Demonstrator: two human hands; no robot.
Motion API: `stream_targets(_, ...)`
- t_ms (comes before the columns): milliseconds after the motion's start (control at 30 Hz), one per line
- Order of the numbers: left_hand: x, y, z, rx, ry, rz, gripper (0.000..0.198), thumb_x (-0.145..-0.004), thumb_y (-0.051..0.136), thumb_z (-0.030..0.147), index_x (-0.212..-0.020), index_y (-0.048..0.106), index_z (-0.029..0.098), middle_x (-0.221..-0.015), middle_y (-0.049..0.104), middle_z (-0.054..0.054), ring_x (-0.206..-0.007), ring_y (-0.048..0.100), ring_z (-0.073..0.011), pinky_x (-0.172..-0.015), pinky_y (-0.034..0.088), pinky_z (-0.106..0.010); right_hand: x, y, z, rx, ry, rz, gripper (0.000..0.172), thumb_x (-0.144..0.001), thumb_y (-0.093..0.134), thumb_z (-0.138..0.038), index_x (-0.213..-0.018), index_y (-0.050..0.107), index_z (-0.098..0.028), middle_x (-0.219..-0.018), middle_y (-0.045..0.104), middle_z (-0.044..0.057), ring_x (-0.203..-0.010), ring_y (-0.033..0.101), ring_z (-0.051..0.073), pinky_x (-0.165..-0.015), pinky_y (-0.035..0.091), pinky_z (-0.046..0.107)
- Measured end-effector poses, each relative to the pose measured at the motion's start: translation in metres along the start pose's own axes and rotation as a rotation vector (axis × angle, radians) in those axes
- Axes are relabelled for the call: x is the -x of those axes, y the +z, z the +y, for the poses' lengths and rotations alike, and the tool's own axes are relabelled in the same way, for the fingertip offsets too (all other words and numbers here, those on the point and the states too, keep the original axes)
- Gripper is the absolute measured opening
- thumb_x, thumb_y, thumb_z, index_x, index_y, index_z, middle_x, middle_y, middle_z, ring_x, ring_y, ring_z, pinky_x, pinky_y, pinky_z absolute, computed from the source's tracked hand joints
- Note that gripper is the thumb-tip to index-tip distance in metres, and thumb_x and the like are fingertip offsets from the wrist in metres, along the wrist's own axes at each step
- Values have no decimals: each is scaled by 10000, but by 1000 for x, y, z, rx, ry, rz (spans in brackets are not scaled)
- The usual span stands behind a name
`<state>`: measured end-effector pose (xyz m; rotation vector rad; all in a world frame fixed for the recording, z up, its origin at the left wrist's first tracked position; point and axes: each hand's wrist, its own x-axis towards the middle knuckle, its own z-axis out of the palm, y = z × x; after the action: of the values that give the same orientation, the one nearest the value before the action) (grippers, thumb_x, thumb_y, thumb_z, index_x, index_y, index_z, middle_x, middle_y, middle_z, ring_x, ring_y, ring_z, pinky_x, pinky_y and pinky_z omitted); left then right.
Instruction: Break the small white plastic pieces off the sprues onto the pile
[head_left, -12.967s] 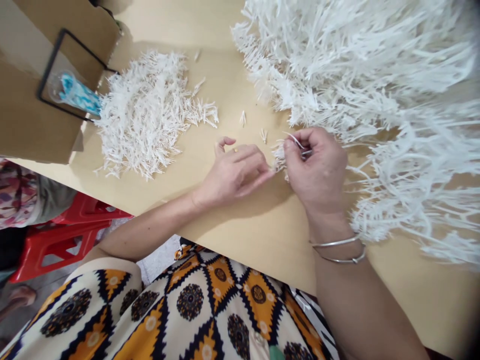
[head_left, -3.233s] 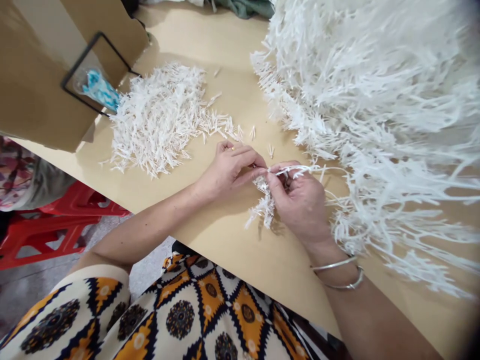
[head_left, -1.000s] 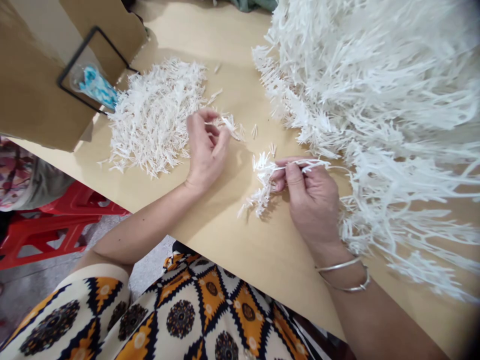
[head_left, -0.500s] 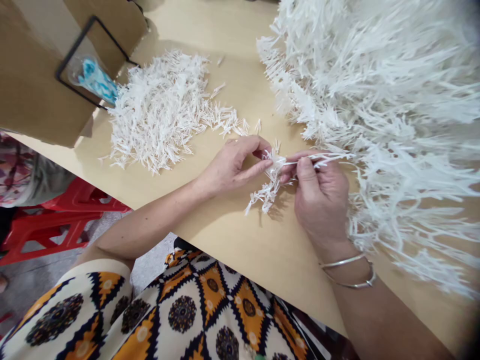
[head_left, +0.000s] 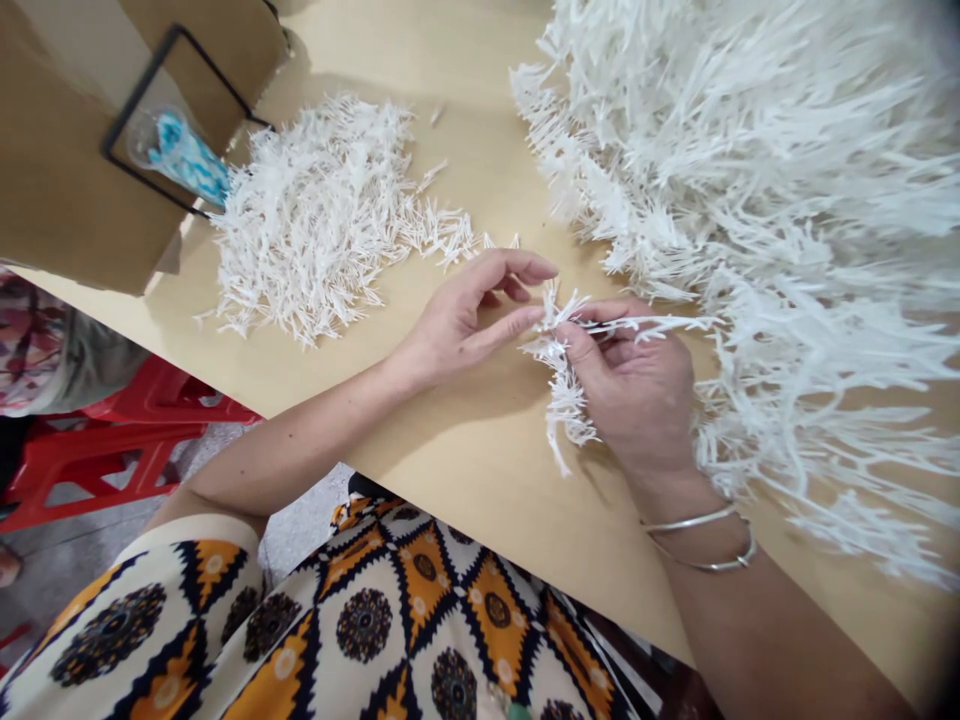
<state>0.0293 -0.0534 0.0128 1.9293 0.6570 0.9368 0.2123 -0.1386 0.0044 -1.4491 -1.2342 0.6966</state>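
A white, branched plastic sprig [head_left: 568,400] hangs from my right hand [head_left: 637,385], pinched between thumb and fingers, its thin stems sticking out to the right. Short feathery tips bunch above the pinch and dangle below it. My left hand [head_left: 472,315] is just left of the sprig, thumb and forefinger apart; the thumb tip is at the sprig's edge, and whether it touches cannot be made out. Beyond my left hand lies a heap of small white pieces [head_left: 311,215]. To the right of my right hand spreads a large pile of longer white sprigs [head_left: 750,180].
A cardboard box [head_left: 67,150] stands at the far left of the tan table [head_left: 480,490]. Beside it a black wire frame [head_left: 142,90] surrounds a clear cup [head_left: 184,155] with blue and white contents. Red stools [head_left: 97,450] and part of another person are at lower left.
My left forefinger has lifted off the sprig, and the left hand has opened. My right thumb has moved left, closer to the bunched tips. The hanging part has swung right and down.
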Motion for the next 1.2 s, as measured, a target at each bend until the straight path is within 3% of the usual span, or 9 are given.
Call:
stream_targets(133, -1, -1, 6, -215, 123, -25, 328, -995, 642, 519, -1182, 680, 253, -1231, 679, -111, -1222, 651, -229, -991, 575, -386, -1, -2, 0, 34, -1, -39, 69, -890, 756, -295, -890, 691, -271, -717, 678, -1, -533, 542, 143, -486, 418, 322)
stream_targets(267, -3, 0, 2, -176, 171, -83, 221, -1010, 635, 462, -1053, 672, 248, -1087, 715, -77, -1082, 688, -191, -989, 572, -375, 1, -2, -3, 61, -9, -66, 85, -866, 776, -272, -875, 692, -266, -735, 689, -8, -575, 560, 138, -521, 443, 307)
stream_targets(400, -3, 1, 0, -126, 151, -68, 212, -1039, 595, 422, -967, 636, 227, -1031, 708, -67, -1000, 679, -162, -949, 568, -346, 0, -2, -9, 69, 19, -84, 78, -878, 769, -285, -886, 702, -247, -724, 671, -25, -572, 532, 117, -532, 423, 288)
stream_targets(500, -2, 5, -3, -136, 96, 27, 258, -1048, 568, 461, -967, 616, 221, -1045, 697, -65, -1002, 671, -160, -943, 564, -345, 0, -1, -14, 94, 16, -119, 67, -893, 745, -263, -886, 682, -244, -716, 659, -27, -570, 534, 121, -549, 433, 299)
stream_targets(733, -3, -1, -36, -7, -151, 414, 379, -1049, 454, 642, -1153, 549, 290, -1059, 645, -23, -980, 692, -138, -841, 566, -291, 7, 2, -13, 93, -21, -127, 85, -887, 737, -247, -868, 657, -266, -728, 667, -2, -574, 568, 152, -524, 447, 324)
stream_targets(833, -4, -9, -42, -70, -139, 527, 377, -1011, 544, 644, -1201, 528, 318, -1163, 624, -38, -1112, 654, -173, -940, 560, -339, 8, 5, -9, 29, 37, -73, 97, -876, 738, -220, -908, 660, -268, -751, 663, -8, -591, 574, 149, -538, 461, 320)
stream_targets(933, -3, -15, -34, -206, -125, 622, 446, -935, 702, 590, -1271, 521, 360, -1379, 547, -64, -1358, 508, -241, -1071, 519, -412, 7, 5, -7, -2, 66, -51, 101, -873, 755, -251, -922, 667, -265, -778, 665, -1, -614, 580, 151, -568, 476, 330)
stream_targets(1033, -1, -14, -14, -354, -67, 532, 371, -943, 697, 561, -1222, 592, 339, -1408, 523, -88, -1403, 463, -271, -1131, 472, -475, 5, 3, -7, -30, 84, -17, 113, -877, 767, -289, -917, 663, -271, -793, 670, 10, -619, 578, 156, -565, 475, 335)
stream_targets(1200, 4, 1, 7, -383, -4, 92, 393, -1023, 543, 607, -1073, 675, 241, -1193, 704, -76, -1197, 640, -220, -1126, 446, -457, 2, 1, -11, -117, 99, -3, 152, -860, 797, -308, -884, 648, -287, -769, 669, 11, -551, 537, 145, -482, 429, 317)
